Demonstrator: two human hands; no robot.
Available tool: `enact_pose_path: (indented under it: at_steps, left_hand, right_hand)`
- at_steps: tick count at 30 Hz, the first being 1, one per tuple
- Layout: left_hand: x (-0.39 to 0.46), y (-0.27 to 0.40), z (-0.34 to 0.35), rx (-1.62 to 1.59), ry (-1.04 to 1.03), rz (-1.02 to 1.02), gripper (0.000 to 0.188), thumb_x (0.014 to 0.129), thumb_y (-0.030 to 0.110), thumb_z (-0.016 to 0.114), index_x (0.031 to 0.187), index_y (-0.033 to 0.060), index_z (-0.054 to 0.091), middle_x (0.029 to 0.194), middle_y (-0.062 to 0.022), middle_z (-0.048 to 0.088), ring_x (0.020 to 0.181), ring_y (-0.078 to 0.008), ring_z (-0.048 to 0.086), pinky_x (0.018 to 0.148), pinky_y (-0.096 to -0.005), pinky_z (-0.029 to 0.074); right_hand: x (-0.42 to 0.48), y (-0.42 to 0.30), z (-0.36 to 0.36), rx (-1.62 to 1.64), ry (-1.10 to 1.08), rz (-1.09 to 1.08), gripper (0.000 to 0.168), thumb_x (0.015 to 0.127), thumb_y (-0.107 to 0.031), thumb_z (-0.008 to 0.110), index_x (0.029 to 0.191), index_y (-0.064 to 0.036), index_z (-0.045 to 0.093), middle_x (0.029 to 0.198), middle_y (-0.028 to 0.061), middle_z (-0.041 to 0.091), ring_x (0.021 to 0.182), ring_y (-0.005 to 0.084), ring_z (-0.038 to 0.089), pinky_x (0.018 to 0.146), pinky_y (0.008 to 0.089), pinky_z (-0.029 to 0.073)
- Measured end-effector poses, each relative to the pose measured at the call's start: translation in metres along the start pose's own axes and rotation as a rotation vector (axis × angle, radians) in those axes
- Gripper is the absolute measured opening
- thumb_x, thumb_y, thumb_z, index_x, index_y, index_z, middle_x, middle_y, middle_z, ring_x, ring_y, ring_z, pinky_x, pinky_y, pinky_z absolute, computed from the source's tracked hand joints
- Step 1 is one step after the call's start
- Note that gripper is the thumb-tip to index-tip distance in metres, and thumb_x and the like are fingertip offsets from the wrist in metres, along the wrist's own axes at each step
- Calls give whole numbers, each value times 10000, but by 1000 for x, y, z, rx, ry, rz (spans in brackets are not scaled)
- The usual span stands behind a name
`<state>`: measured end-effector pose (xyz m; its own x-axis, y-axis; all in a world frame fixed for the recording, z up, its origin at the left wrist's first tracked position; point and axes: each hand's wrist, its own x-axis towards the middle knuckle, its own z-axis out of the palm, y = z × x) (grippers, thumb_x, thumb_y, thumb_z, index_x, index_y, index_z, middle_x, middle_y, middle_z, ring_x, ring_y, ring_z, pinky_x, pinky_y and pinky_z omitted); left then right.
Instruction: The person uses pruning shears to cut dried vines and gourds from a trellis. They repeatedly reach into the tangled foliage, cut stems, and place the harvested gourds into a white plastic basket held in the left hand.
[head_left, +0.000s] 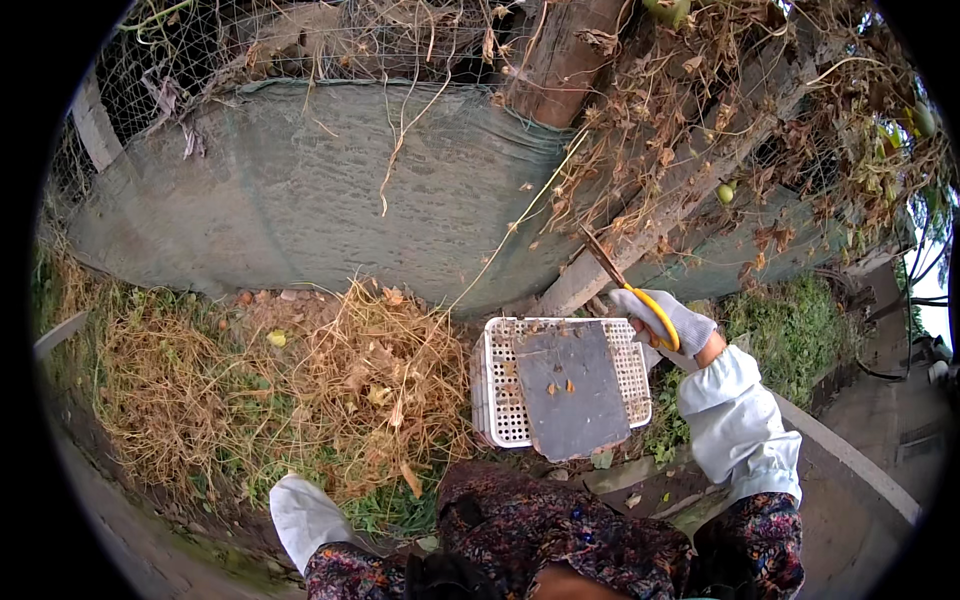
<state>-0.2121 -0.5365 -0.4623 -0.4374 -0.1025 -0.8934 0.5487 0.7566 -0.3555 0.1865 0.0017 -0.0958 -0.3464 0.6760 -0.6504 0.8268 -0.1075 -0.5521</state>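
My right hand (667, 324), in a light grey knit glove with fingertips bare, grips the yellow handles of a pair of scissors (616, 271). Their rusty blades point up and left toward dried vines (675, 142) on a diagonal post. My left hand is out of view; only its white sleeve cover (306, 517) shows at the lower left. Below and left of the scissors, a dark flat board (574, 397) lies on a white perforated plastic crate (495, 382). A small green fruit (725, 193) hangs among the vines to the right.
A heap of dry vines (375, 375) covers grass left of the crate. Green mesh netting (337, 180) stretches across ahead, under wire mesh and a thick wooden post (566, 60). A long concrete beam (847, 450) lies at the right beside green plants (787, 337).
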Motion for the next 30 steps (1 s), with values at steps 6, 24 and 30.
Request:
enact_pose_path:
  at_steps: [6, 24, 30]
  left_hand:
    - [-156, 174, -166, 4, 731, 472, 527, 834, 456, 558, 1276, 175, 499, 1320, -87, 478, 1073, -285, 574, 884, -406, 472]
    - [-341, 387, -183, -977, 775, 1556, 238, 890, 232, 505, 1038, 99, 635, 901, -92, 650, 814, -227, 614, 735, -335, 471]
    - [-328, 286, -184, -123, 844, 1083, 421, 880, 428, 478, 1172, 139, 570, 1198, -122, 564, 1045, -290, 574, 899, -379, 438]
  right_hand:
    - [-15, 66, 18, 148, -19, 21, 441, 829, -528, 590, 911, -94, 590, 580, -17, 502, 442, 88, 487, 383, 237, 379]
    - [45, 17, 23, -173, 120, -318, 715, 800, -634, 525, 1083, 19, 597, 950, 188, 647, 914, 297, 622, 769, 332, 471]
    - [-4, 42, 44, 268, -67, -205, 441, 852, -440, 612, 1009, -29, 608, 611, 16, 535, 521, 82, 513, 427, 243, 397]
